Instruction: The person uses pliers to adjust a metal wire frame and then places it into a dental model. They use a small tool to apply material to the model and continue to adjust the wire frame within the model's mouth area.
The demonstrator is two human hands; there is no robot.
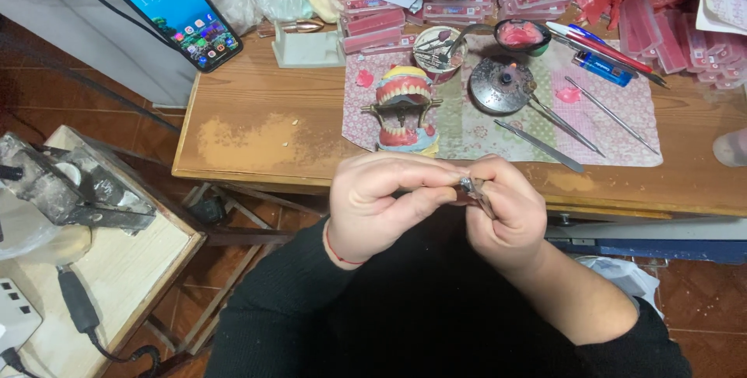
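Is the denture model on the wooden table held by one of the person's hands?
No, the denture model stands alone on the patterned cloth, while the left hand and right hand hold a small metal tool below it.

A wooden table point(272, 125) with a worn, pale patch stood over a floor point(31, 106) of reddish-brown tiles. A patterned cloth point(622, 125) in pink and green covered part of its top. To the left stood a lower light wooden stand point(117, 269) carrying a grimy metal vise point(70, 187), with a dark cable point(82, 312) trailing across it. A white panel point(85, 36) rose behind the table's left end. The light was warm and even.
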